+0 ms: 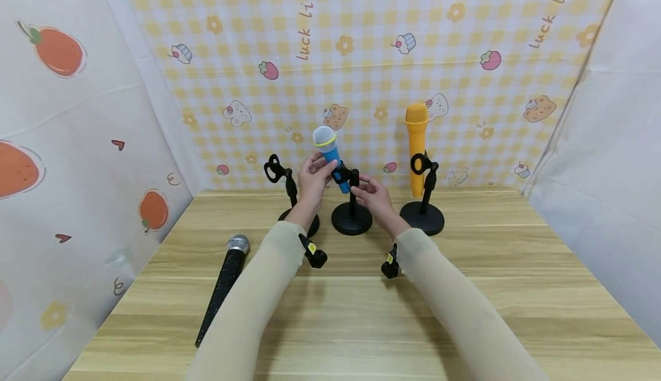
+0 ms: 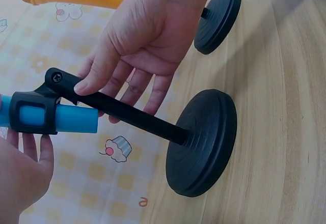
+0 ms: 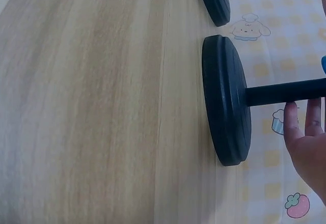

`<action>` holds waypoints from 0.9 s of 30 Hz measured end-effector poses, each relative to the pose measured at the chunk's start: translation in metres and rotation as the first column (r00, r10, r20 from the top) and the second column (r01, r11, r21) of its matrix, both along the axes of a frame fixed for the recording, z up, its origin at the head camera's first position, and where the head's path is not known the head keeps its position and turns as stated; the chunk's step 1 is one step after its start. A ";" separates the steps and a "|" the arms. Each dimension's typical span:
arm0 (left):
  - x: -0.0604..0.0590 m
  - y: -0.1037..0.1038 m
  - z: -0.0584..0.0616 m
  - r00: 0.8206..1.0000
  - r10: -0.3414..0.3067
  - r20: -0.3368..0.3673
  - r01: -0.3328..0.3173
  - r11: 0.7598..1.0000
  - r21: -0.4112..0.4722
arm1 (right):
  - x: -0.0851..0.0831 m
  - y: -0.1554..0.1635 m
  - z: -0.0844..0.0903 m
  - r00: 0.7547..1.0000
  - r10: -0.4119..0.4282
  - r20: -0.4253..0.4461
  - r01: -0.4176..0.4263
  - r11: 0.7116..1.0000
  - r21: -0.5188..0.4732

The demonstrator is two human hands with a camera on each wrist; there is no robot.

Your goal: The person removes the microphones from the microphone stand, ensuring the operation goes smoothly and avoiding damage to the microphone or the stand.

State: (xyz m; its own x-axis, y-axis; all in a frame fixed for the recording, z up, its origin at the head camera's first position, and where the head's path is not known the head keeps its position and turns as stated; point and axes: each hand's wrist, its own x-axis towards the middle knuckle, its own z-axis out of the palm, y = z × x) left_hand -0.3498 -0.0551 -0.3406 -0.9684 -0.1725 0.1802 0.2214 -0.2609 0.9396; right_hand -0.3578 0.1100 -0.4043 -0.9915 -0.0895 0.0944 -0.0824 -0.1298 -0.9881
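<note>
A blue microphone point(image 1: 330, 150) with a silver mesh head and yellow ring sits tilted in the clip of the middle black stand point(image 1: 352, 220). My left hand point(image 1: 312, 183) grips the microphone beside the clip; in the left wrist view its fingertips reach the clip point(image 2: 34, 113). With the thumb on one side and fingers behind, my right hand point(image 2: 147, 40) holds the stand's pole just below the clip joint. The right wrist view has the right hand's fingers point(image 3: 291, 119) against the pole point(image 3: 280, 92); the clip lies outside that view.
An orange microphone point(image 1: 416, 140) stands upright at the right stand point(image 1: 422, 217). The left stand point(image 1: 277, 168) has an unfilled clip, its base partly behind my left wrist. A black microphone point(image 1: 227, 278) with a silver head lies on the wooden table point(image 1: 351, 323), left of my forearm.
</note>
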 end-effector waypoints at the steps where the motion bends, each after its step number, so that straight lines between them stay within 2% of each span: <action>1: 0.000 0.000 0.000 1.000 -0.001 0.000 0.001 1.000 0.001 | 0.000 0.000 0.000 1.000 -0.003 0.003 0.003 1.000 0.002; 17: -0.001 -0.001 0.001 1.000 0.000 0.012 0.000 1.000 0.004 | 0.001 -0.002 0.002 0.999 -0.035 -0.011 0.036 0.998 0.057; 27: 0.002 -0.001 0.005 1.000 -0.019 0.018 0.018 1.000 0.019 | 0.007 0.001 0.009 0.999 -0.045 0.000 0.045 0.996 0.073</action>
State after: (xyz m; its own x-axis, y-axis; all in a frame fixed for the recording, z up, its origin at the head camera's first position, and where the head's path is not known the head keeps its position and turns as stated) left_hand -0.3477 -0.0559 -0.3356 -0.9744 -0.1579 0.1599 0.1997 -0.2822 0.9383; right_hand -0.3512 0.1106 -0.3949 -0.9949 -0.0511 0.0872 -0.0844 -0.0534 -0.9950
